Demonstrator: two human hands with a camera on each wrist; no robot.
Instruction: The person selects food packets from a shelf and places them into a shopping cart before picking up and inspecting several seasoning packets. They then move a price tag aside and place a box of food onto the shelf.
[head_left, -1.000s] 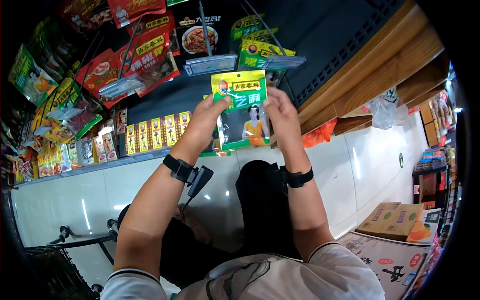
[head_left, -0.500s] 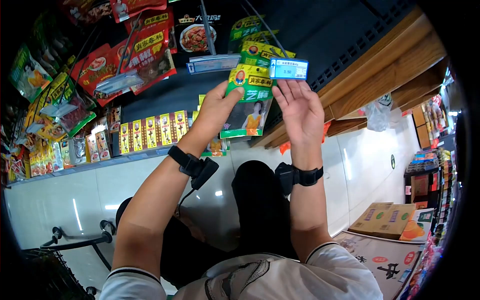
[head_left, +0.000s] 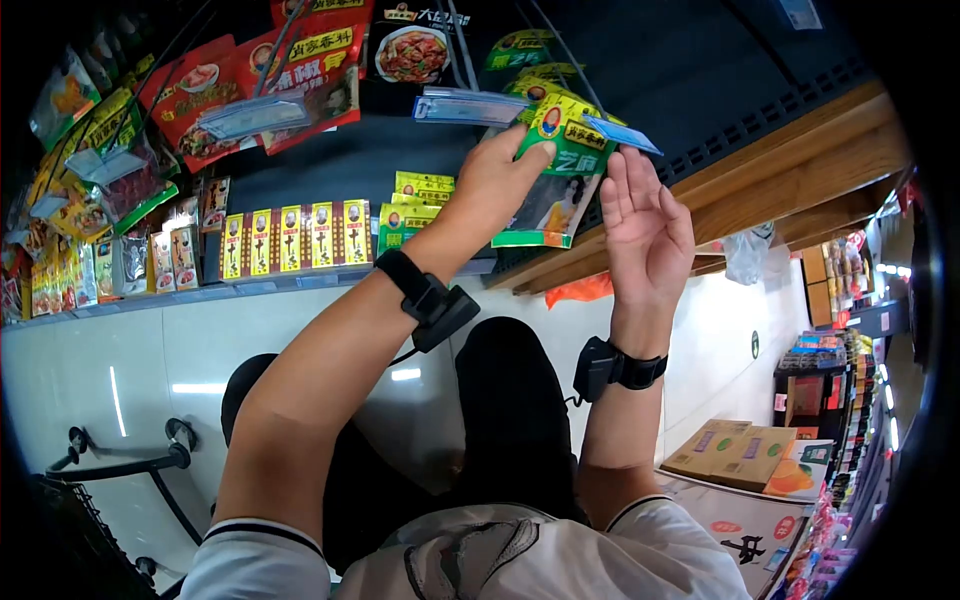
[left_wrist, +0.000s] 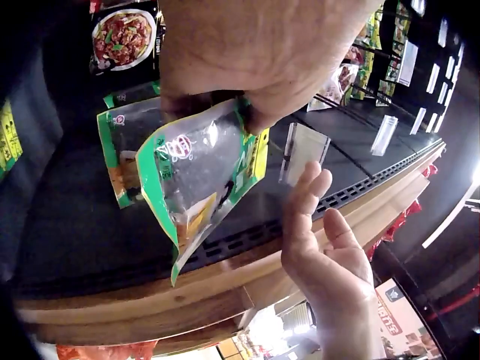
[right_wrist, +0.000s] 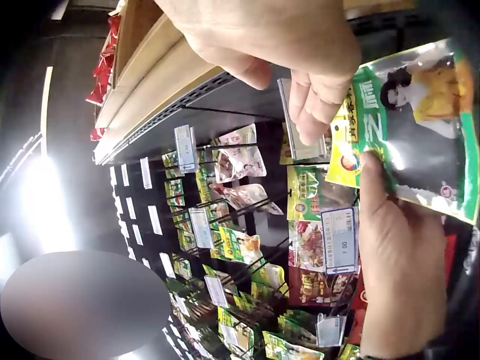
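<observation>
Left hand [head_left: 495, 185] pinches green-and-yellow plastic seasoning packet [head_left: 558, 190] by its top, at twelve o'clock, level with metal display hook. Right hand [head_left: 645, 225], fingers straight, lifts clear price tag [head_left: 622, 134] aside, apparently to clear the hook.

The packet [head_left: 560, 175] is showing a green border, a yellow top band with a red round emblem, and a clear window with a figure in orange. The price tag [head_left: 622, 133] above it is looking blue. Red packets [head_left: 300, 75] with yellow labels are hanging at the upper left, and a row of yellow sachets [head_left: 290, 238] with red marks is lining the shelf [head_left: 780, 180], which is showing brown wood.
</observation>
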